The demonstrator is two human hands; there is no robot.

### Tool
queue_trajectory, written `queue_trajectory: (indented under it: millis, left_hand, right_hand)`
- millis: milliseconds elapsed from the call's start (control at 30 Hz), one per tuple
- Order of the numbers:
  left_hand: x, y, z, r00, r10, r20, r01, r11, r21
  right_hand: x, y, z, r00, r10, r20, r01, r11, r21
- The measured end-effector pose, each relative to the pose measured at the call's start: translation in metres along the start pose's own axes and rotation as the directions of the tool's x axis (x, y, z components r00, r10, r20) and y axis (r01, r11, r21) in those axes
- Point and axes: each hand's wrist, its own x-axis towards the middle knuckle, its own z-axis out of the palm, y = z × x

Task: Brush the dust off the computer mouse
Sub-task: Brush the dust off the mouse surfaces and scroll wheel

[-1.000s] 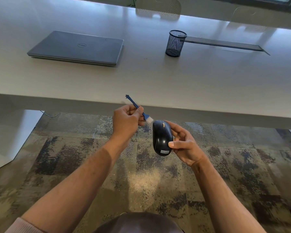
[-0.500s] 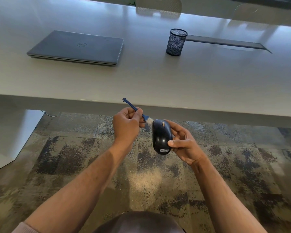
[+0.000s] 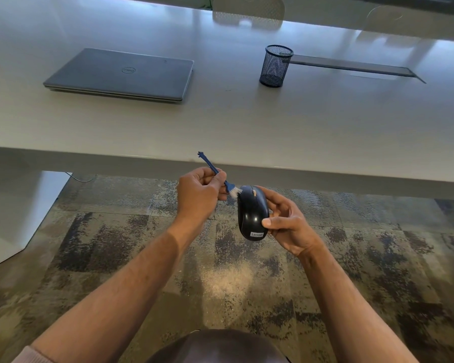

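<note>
Head view. Black mouse (image 3: 252, 215) was held in the air below the near edge of the white desk (image 3: 247, 127), above patterned carpet (image 3: 142, 244). Its long axis ran roughly away from the person, wheel end pointing toward the desk, labelled end toward the person and leaning slightly right. Right hand (image 3: 286, 224) gripped the mouse from its right side, thumb pressed on the top near the label, fingers curled round the far side.

Left hand (image 3: 198, 193) pinched a small blue brush (image 3: 218, 175) by the handle. Handle pointed up and left; white bristles pointed down and right, touching the mouse's front left edge.

On the desk: closed grey laptop (image 3: 121, 74) at left, and a black mesh cup (image 3: 275, 65) standing upright, well to its right. Could not tell whether anything was in the cup.
</note>
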Motion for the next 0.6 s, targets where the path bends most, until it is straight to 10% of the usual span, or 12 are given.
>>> queue_trajectory:
  millis: [600]
  left_hand:
    - [-0.003, 0.004, -0.007, 1.0, -0.011, 0.009, 0.011, 1.0, -0.017]
  right_hand:
    - [-0.002, -0.001, 0.0, 1.0, 0.003, -0.025, -0.004, 1.0, -0.015]
